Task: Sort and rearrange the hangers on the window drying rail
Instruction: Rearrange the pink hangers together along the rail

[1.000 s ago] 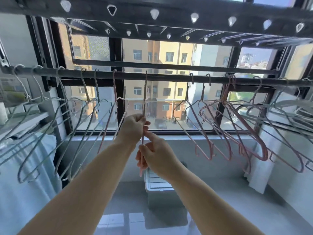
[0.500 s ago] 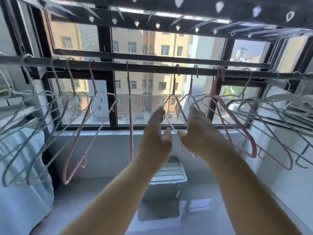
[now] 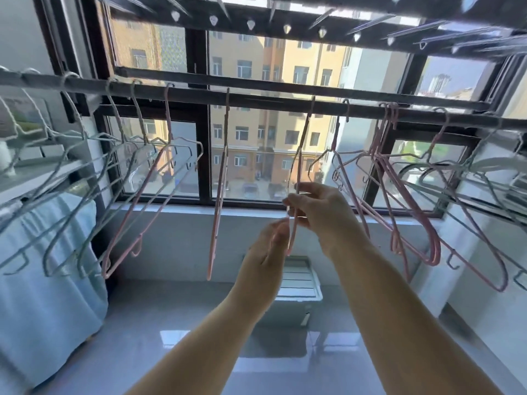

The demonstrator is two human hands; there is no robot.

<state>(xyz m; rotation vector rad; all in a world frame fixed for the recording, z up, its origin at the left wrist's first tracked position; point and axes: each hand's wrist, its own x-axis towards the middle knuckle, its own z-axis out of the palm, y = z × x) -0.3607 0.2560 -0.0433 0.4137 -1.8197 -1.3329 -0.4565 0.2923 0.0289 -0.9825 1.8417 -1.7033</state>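
At the left end of the rail (image 3: 271, 103) hangs a crowd of pale hangers (image 3: 74, 178), fanned out and overlapping. Next to them is a slanted pink hanger (image 3: 133, 210), and then an edge-on pink hanger (image 3: 220, 195) hanging by itself with a gap on either side. My left hand (image 3: 266, 252) is raised to the bottom of the thin pink hanger (image 3: 302, 149) that I am working on. The fingertips are at its lower wire, but they are blurred, so I cannot tell whether they pinch it or only touch it. That hanger is hooked over the rail near the middle of the window and hangs almost edge-on to me, a slim coated wire with a long narrow neck. My right hand (image 3: 319, 212) pinches the wire partway down, with thumb and forefinger closed on it and the other fingers curled loosely behind. I expect it to weigh almost nothing, to be springy rather than rigid, and to swing or twist on its hook at any nudge. So the shoulder wire near the neck seems the steadiest place to hold it, and I should lift the hook clear of the rail rather than drag it along. Further right a pink bunch (image 3: 405, 201) hangs tangled together, its small notches and hooks likely to snag a neighbour.
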